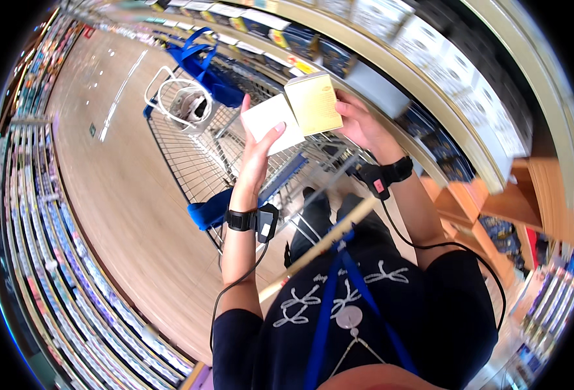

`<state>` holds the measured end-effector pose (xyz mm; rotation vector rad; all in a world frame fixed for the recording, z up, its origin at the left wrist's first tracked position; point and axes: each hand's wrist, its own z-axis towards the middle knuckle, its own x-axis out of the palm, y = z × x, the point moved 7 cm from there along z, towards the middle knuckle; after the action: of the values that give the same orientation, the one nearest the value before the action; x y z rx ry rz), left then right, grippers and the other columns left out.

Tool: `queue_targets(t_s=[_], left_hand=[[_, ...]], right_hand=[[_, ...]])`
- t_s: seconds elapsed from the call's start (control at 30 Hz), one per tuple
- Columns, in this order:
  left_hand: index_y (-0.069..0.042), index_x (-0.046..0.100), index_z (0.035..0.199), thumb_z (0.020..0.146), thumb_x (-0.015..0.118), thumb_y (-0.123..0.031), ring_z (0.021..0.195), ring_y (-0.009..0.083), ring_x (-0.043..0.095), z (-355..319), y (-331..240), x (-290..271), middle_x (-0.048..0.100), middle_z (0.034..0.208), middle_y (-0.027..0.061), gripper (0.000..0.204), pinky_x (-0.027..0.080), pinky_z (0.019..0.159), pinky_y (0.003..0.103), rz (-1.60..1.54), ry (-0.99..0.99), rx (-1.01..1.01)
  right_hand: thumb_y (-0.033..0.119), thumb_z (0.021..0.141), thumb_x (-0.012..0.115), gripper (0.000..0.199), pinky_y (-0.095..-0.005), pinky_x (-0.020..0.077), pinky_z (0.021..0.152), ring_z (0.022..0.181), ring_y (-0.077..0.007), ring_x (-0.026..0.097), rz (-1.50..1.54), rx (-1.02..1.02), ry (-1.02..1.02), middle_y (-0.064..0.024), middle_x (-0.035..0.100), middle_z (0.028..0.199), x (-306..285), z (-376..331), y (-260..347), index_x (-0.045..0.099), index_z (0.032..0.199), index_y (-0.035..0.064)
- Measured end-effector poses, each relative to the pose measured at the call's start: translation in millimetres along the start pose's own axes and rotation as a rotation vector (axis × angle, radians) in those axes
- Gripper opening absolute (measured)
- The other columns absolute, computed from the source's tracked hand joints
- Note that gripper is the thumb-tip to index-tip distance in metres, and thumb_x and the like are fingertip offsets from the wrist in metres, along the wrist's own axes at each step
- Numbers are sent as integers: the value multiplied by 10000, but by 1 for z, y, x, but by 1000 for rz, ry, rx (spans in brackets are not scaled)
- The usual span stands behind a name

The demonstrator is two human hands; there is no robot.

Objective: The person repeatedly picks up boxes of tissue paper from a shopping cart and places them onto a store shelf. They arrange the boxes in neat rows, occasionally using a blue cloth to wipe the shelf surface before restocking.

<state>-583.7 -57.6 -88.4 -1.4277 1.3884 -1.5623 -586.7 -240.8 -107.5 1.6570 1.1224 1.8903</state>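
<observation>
My left hand [258, 153] is closed round a small white box [266, 122], its thumb lying across the front. A pale yellow box [317, 110] with fine print on its face is gripped at its right side by my right hand [363, 125]. The two boxes are held up side by side and seem to touch along their edges. Below them stands a wire shopping cart [193, 162]. Its long handle runs slanting in front of my body.
A white bag with loop handles [193, 107] and a blue bag [199, 62] sit at the cart's far end. Shelves of boxed goods [423, 52] curve along the right, with wooden shelving [524, 201] nearer. Another long shelf [59, 240] lines the left, across the tiled aisle [115, 188].
</observation>
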Motion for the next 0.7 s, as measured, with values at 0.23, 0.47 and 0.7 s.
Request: queue_targets(t_s=[0.23, 0.47, 0.7], left_hand=[[-153, 180, 1470, 832, 631, -228, 1276, 247, 393, -56, 16, 133, 399, 1361, 124, 785, 335, 1059, 382, -74, 319, -105], [-83, 143, 1442, 867, 530, -189, 1233, 322, 478, -98, 42, 249, 396, 1371, 178, 701, 504, 921, 467, -6, 712, -269], [64, 334, 1353, 939, 364, -571, 833, 312, 688, -121, 80, 322, 604, 1126, 251, 759, 618, 584, 334, 123, 708, -454]], right_hand=[[295, 775, 761, 874, -318, 363, 1012, 1192, -172, 438, -547, -262, -214, -84, 439, 1294, -27, -170, 81, 207, 1425, 107], [396, 921, 507, 629, -205, 404, 476, 748, -94, 545, -578, -193, -716, -91, 546, 1101, -49, -320, 123, 222, 1401, 108], [585, 926, 399, 686, -213, 418, 378, 559, -93, 570, -301, -110, -600, -85, 619, 842, -72, -396, 125, 378, 1300, 11]])
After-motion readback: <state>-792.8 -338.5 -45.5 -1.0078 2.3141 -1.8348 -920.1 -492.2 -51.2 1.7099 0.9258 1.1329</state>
